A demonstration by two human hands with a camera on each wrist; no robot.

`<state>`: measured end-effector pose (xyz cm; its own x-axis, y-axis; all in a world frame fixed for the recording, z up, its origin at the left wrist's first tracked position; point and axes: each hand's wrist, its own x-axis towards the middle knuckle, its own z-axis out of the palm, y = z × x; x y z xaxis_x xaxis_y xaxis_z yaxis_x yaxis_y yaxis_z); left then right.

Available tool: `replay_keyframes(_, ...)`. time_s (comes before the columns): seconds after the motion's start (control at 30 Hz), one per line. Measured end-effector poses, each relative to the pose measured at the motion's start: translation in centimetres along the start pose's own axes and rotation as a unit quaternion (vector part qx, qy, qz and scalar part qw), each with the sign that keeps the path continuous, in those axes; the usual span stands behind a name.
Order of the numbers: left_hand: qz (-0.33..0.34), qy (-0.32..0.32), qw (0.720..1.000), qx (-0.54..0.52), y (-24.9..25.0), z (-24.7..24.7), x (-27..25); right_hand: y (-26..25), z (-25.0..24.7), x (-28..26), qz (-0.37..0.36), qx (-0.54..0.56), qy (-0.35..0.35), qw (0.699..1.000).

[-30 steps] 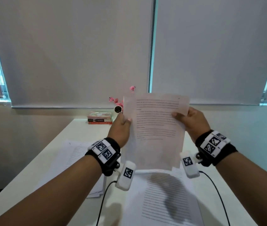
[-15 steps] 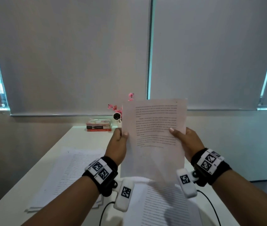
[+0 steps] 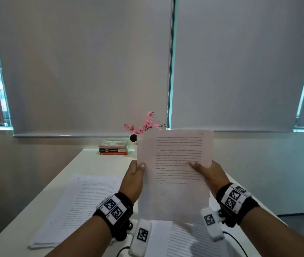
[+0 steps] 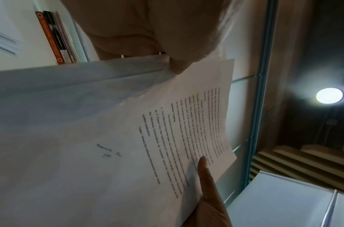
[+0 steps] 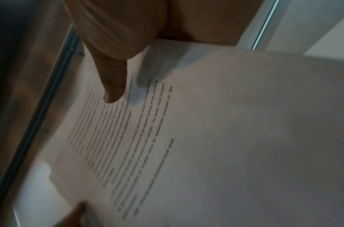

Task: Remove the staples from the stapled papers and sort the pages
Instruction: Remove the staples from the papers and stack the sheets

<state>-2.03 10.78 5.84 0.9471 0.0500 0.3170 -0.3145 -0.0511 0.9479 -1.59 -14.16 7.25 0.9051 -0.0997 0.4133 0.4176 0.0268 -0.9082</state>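
- A single white printed sheet of paper [image 3: 174, 175] is held upright in the air above the white surface [image 3: 95, 164], loose from any bundle; no staple can be made out on it.
- The left hand [image 3: 131, 179] is pinched on the sheet's left edge, thumb in front; the right hand [image 3: 209, 174] is clamped on the right edge likewise.
- A flat pile of printed pages [image 3: 76, 206] is seen on the surface to the left, and more printed pages [image 3: 188, 240] lie directly below the held sheet: sorting is judged partly done, with this sheet not yet placed.
- Whether stapled papers remain cannot be told.
- At the far edge, a small stack of books [image 3: 113, 147] and pink artificial flowers [image 3: 143, 124] are noted, well apart from the piles; nothing is seen blocking either pile.
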Motion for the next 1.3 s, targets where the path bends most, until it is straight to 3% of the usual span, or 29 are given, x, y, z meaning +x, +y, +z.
replay_keyframes(0.13, 0.022, -0.005, 1.0, 0.006, -0.3, -0.1, -0.4, 0.8, -0.7, -0.2, -0.034, -0.108, 0.037, 0.993)
replay_keyframes(0.3, 0.032, 0.023, 0.999, -0.01, 0.3, -0.9, 0.2, 1.0, -2.5, 0.4, -0.033, -0.052, 0.086, 0.994)
replay_keyframes(0.4, 0.016, 0.016, 1.0, 0.008, 0.2, -1.2, 0.6, 1.0, -2.9, 0.6, -0.001, 0.024, 0.019, 1.0)
replay_keyframes(0.53, -0.006, -0.025, 1.0, -0.01, 0.4, -0.5, 0.2, 1.1, -1.6, 0.8, 0.007, 0.037, -0.047, 0.998)
replay_keyframes(0.63, -0.015, -0.024, 0.999, -0.032, 0.8, -0.1, -0.4, 1.1, -0.6, 0.7, 0.009, 0.031, -0.034, 0.999)
replay_keyframes(0.77, 0.024, -0.009, 0.999, -0.046, 0.7, 0.0, -0.6, 0.8, 0.4, 0.3, 0.016, 0.036, -0.007, 0.999)
replay_keyframes(0.97, 0.047, 0.02, 0.999, 0.016, 0.1, -0.5, 0.0, -0.3, 0.6, 0.2, 0.005, 0.018, -0.047, 0.999)
replay_keyframes(1.1, 0.029, 0.025, 0.999, 0.006, -1.1, -0.1, -0.2, 0.6, 0.9, -0.1, 0.035, 0.07, -0.044, 0.996)
replay_keyframes(1.3, 0.077, 0.028, 0.995, 0.05, 0.5, 0.0, -0.2, 0.3, 0.9, 0.9, 0.031, 0.06, -0.032, 0.997)
